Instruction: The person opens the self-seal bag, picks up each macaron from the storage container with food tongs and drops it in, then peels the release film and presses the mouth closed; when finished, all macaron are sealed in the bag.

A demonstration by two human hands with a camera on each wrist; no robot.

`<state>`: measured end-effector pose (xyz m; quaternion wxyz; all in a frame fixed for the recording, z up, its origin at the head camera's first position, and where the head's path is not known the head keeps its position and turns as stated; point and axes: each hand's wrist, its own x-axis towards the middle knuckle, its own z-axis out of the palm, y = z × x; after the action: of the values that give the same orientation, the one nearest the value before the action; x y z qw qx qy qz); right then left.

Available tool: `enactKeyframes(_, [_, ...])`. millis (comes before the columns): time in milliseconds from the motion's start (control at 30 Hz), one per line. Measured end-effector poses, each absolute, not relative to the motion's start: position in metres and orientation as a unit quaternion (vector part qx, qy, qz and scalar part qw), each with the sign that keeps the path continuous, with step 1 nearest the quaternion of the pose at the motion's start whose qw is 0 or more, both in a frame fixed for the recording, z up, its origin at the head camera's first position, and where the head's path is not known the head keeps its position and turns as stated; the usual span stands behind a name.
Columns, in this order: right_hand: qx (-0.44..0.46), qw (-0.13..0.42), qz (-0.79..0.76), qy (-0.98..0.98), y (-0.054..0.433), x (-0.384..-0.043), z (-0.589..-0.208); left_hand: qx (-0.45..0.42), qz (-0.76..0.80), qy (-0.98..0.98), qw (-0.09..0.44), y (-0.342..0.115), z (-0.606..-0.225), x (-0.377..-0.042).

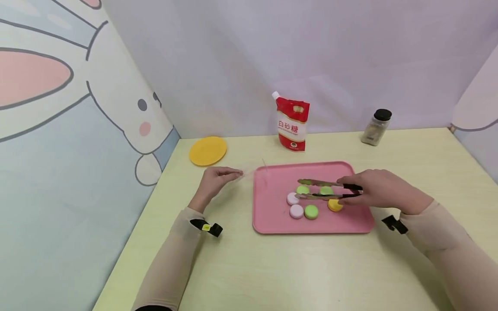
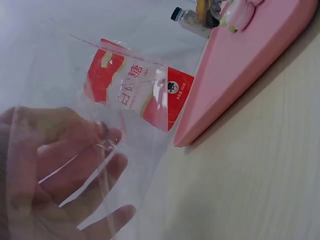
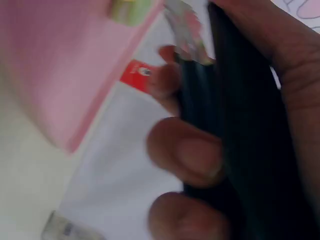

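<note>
My left hand [image 1: 219,179] pinches a clear plastic bag [image 1: 249,170] between thumb and fingertips, left of the pink tray [image 1: 266,222]. The bag [image 2: 145,165] spreads across the left wrist view, with the left hand [image 2: 65,170] seen through it. My right hand [image 1: 375,188] grips metal tongs [image 1: 352,187] by their black handles, above the tray's right part. The tongs' arms are spread over several macarons: green [image 1: 311,211], lilac [image 1: 296,211] and yellow [image 1: 335,205]. In the right wrist view, fingers [image 3: 187,150] curl round the dark handles.
At the back stands a red and white sugar pouch [image 1: 292,125]. A black-lidded jar [image 1: 376,127] is at the back right, and a yellow plate [image 1: 208,151] lies at the back left. A wall [image 1: 218,65] rises behind the table.
</note>
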<state>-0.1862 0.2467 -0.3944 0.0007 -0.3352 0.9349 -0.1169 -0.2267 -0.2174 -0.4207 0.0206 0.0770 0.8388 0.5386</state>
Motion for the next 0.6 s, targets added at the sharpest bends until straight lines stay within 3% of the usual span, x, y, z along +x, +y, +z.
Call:
enactKeyframes(133, [-0.322, 0.039, -0.104, 0.94, 0.242, -0.188, -0.384, 0.097, 0.437, 0.894, -0.03, -0.215, -0.417, -0.226])
enactKeyframes(300, [-0.327, 0.042, -0.098, 0.939, 0.243, -0.193, -0.383, 0.161, 0.361, 0.911, -0.113, -0.209, -0.413, -0.222])
enactKeyframes(433, [-0.36, 0.011, -0.104, 0.927, 0.244, -0.198, -0.389, 0.18, 0.371, 0.899, -0.149, -0.208, -0.412, -0.22])
enactKeyframes(600, [-0.394, -0.081, -0.138, 0.905, 0.243, -0.197, -0.381, 0.196, 0.375, 0.891, -0.168, -0.207, -0.411, -0.22])
